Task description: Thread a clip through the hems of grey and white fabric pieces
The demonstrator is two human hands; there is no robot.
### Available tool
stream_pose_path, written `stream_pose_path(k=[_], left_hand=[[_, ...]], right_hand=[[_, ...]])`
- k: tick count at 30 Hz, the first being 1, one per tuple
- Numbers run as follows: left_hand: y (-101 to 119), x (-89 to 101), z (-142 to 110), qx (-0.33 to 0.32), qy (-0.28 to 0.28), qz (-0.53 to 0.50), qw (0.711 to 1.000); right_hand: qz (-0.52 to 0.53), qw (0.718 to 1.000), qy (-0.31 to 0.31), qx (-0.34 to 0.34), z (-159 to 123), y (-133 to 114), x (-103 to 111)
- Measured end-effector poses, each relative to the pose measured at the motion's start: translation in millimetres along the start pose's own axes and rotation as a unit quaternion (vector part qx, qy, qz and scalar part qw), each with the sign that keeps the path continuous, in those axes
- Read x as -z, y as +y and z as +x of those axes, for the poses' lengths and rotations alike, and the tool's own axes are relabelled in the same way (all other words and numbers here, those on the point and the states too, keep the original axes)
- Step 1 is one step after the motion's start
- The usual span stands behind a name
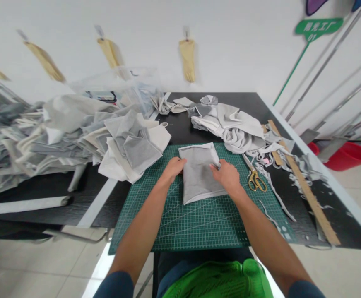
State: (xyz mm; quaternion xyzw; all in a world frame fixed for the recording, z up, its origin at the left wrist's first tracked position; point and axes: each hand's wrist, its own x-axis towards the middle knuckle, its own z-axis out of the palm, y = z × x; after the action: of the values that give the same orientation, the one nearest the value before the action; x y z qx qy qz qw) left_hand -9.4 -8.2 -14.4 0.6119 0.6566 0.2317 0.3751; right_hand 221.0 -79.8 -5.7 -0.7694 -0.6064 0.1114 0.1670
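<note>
A grey piece of fabric (199, 176) with pale edges lies roughly squared on the green cutting mat (196, 231). On its left edge my left hand (174, 167) is closed, thumb on top and the other fingers partly hidden. My right hand (227, 176) pinches the fabric at the right edge, near a small dark spot I cannot make out. Gold-handled scissors (256, 181) rest on the mat to the right of my right hand, blades pointing away from me.
A large heap of grey and cream cloths (56, 136) covers the table's left side. Crumpled pale cloth (239, 124) lies behind the mat, with scraps and a long wooden ruler (307, 190) at right. A red bucket (351, 156) stands on the floor. Yellow gloves (187, 60) hang on the wall.
</note>
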Motion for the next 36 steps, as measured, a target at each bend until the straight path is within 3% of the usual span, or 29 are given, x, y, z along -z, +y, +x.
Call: stream_pose_path(k=[5, 9, 15, 19, 22, 25, 27, 32, 36], left_hand=[[-1.7, -4.6, -4.3, -0.010, 0.046, -0.028, 0.998], [0.4, -9.5, -13.7, -0.111, -0.002, 0.129, 0.985], [10.6, -12.9, -27.4, -0.126, 0.033, 0.200, 0.971], [15.9, -2.5, -40.3, -0.136, 0.095, 0.228, 0.959], [18.4, 15.2, -46.6, -0.188, 0.155, 0.224, 0.944], [20.5, 38.3, -46.6, -0.240, 0.132, 0.150, 0.950], [20.7, 54.1, -44.3, -0.207, 0.133, 0.090, 0.965], [9.5, 88.9, -40.3, -0.091, 0.250, 0.117, 0.957], [-6.5, 98.7, -48.6, 0.005, 0.333, 0.182, 0.925]], right_hand=[[0.001, 0.995, 0.045, 0.086, 12.4, 4.7, -18.1], [-0.014, 0.983, 0.001, 0.183, 26.0, 7.6, -25.8], [-0.024, 0.982, -0.045, 0.183, 25.9, 10.0, -25.6], [-0.019, 0.980, -0.036, 0.194, 21.2, 8.8, -12.0], [0.002, 0.977, 0.002, 0.214, 23.8, 3.5, 7.5], [0.061, 0.969, 0.045, 0.237, 29.2, -11.0, 26.5], [0.111, 0.962, 0.062, 0.240, 32.2, -26.9, 34.1], [0.261, 0.937, 0.126, 0.197, 35.6, -73.9, 24.8], [0.320, 0.942, -0.012, 0.096, 33.8, -97.5, -8.0]])
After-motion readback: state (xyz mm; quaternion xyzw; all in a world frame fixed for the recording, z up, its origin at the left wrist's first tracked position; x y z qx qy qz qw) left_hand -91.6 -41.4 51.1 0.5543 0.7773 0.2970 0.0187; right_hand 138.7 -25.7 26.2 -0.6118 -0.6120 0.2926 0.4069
